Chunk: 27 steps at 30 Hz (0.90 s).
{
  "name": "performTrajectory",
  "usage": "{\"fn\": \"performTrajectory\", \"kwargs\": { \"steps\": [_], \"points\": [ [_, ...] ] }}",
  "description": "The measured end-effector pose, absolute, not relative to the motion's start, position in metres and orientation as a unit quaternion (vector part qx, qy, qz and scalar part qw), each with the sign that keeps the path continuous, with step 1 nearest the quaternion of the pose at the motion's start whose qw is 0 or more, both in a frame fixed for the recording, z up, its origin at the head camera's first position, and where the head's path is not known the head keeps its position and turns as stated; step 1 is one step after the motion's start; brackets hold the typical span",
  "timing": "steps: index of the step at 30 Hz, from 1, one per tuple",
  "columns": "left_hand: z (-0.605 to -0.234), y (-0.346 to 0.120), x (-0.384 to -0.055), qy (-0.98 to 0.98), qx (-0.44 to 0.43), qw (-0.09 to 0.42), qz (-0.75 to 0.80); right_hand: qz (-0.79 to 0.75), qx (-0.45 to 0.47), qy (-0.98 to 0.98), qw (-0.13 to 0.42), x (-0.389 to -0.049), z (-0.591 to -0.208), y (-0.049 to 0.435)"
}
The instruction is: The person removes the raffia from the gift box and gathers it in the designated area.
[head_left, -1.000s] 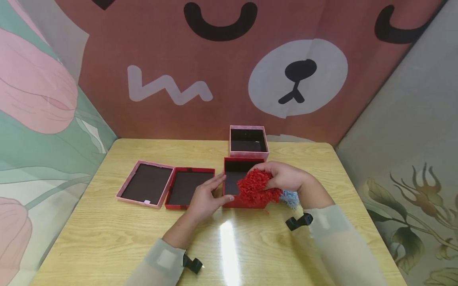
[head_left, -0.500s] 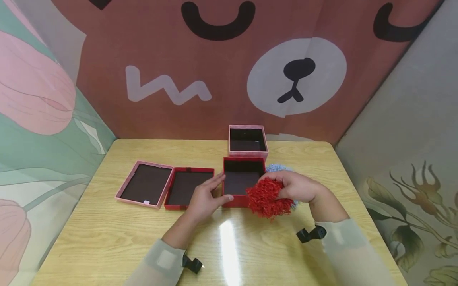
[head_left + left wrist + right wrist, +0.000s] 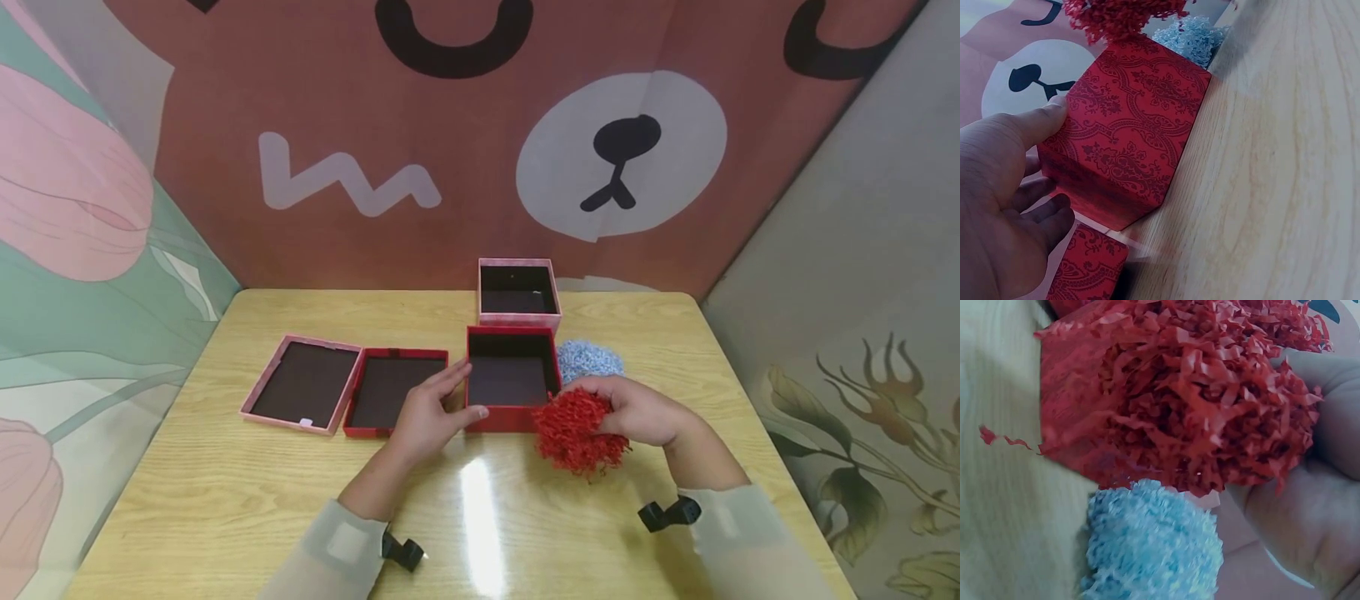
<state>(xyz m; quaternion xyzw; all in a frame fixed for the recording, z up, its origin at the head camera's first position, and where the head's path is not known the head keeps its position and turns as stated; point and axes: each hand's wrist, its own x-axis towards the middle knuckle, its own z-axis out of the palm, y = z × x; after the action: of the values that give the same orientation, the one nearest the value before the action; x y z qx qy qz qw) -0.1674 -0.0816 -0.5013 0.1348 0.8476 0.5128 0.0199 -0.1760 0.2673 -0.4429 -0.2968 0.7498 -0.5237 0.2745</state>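
Note:
My right hand grips a bundle of red shredded paper, held up at the right front corner of an upright red box. In the right wrist view, the crinkled strips bulge out past the fingers and a loose strand trails over the table. The left hand rests at the box's left side, fingers along the wall and thumb by the front edge. Dark red scrollwork covers the box in the left wrist view. Its black inside shows bare from above. Blue shredded paper lies right of the box.
A pink box with a black inside stands open behind the red one. To the left lie a red lid and a pink-rimmed lid, insides up. A wall hanging rises behind the wooden table.
The right hand has carried the red shredded paper from over the box rightward and toward me. More of the box's inside and the blue paper now show. My left hand has stayed put.

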Motion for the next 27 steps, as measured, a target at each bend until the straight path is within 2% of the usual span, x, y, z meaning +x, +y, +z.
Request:
{"fn": "performTrajectory", "kwargs": {
  "steps": [11,16,27],
  "points": [
    [-0.502,-0.081,-0.169,0.846,0.141,0.019,0.514,-0.563,-0.283,0.717,0.297,-0.163,-0.471,0.288],
    [-0.502,-0.081,-0.169,0.85,0.142,0.016,0.507,-0.561,-0.239,0.736,0.294,-0.159,-0.485,0.295],
    [-0.502,-0.081,-0.167,0.851,0.134,0.022,0.508,-0.5,-0.188,0.81,0.239,-0.156,-0.504,0.302]
  ]
}}
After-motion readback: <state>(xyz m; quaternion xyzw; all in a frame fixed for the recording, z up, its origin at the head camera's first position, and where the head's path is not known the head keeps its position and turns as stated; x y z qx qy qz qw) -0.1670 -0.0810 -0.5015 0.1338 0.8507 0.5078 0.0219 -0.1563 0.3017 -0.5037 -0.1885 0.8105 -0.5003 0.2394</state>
